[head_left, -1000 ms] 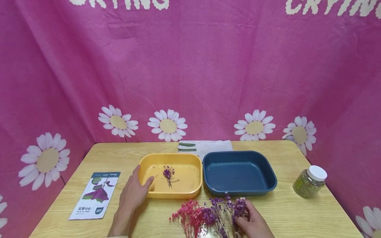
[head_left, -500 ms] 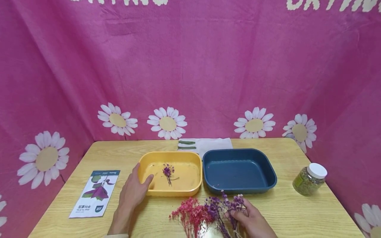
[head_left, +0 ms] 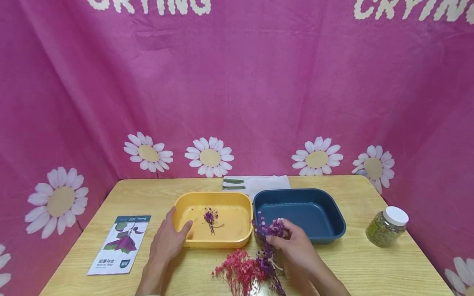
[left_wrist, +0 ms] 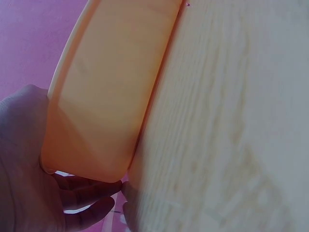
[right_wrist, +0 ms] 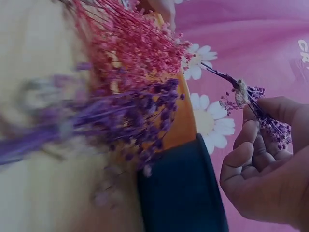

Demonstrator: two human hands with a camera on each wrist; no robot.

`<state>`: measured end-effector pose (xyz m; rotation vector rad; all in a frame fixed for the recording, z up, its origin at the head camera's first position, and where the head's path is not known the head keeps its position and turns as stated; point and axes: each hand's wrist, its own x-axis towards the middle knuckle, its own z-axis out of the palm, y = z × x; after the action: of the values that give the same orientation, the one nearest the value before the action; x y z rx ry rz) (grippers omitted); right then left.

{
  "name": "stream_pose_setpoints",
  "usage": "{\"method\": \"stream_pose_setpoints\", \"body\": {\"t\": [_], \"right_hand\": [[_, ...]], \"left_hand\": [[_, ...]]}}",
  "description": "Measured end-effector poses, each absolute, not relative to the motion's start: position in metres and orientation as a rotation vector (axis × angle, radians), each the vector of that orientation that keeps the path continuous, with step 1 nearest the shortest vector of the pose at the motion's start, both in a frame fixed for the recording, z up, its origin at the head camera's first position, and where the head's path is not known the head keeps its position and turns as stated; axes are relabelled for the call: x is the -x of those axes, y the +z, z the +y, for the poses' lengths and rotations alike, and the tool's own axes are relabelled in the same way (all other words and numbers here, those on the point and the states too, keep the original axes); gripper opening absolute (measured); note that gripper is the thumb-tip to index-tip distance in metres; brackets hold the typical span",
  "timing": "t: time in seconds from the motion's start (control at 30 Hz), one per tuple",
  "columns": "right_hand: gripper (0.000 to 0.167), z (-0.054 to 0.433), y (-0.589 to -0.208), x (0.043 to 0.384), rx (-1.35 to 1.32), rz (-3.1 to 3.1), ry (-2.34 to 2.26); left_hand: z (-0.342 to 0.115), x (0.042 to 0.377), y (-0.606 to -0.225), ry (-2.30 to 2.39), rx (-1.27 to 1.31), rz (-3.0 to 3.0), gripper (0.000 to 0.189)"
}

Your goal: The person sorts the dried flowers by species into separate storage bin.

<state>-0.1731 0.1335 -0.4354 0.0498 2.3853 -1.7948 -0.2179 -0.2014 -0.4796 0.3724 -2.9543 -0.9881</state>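
Observation:
My right hand (head_left: pixel 296 246) pinches a small bunch of purple dried flowers (right_wrist: pixel 258 108), tied with twine, above the table by the blue tray's near left corner. Below it lie more purple dried flowers (right_wrist: pixel 140 121) beside a bunch of pink dried flowers (head_left: pixel 240 269). At the left end of the yellow tray (head_left: pixel 214 243), my left hand (head_left: pixel 166 240) grips the near corner, its thumb over the rim. In the left wrist view the fingers (left_wrist: pixel 87 195) curl around the tray's outer wall. One purple sprig (head_left: pixel 210 218) lies inside the yellow tray.
The dark blue tray (head_left: pixel 300 238) stands right against the yellow one. Behind them is a white cloth (head_left: pixel 268 183) with two green strips (head_left: pixel 233 181). A seed packet (head_left: pixel 120 246) lies at left; a white-lidded jar (head_left: pixel 386 227) stands at right. Pink curtain (head_left: pixel 237 82) encloses the table.
My right hand has lifted the small purple bunch off the table area near the other flowers, moving up and left toward the trays. The left hand stays on the yellow tray.

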Motion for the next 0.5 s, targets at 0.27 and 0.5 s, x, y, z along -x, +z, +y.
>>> {"method": "stream_pose_setpoints", "body": {"t": [0.27, 0.5], "right_hand": [[0.021, 0.098, -0.427, 0.211, 0.098, 2.407, -1.796], [0.032, 0.065, -0.424, 0.230, 0.160, 2.424, -1.691]], "left_hand": [[-0.200, 0.217, -0.480, -0.980, -0.380, -2.953, 0.084], [-0.201, 0.216, -0.478, -0.987, -0.388, -2.956, 0.083]]}}
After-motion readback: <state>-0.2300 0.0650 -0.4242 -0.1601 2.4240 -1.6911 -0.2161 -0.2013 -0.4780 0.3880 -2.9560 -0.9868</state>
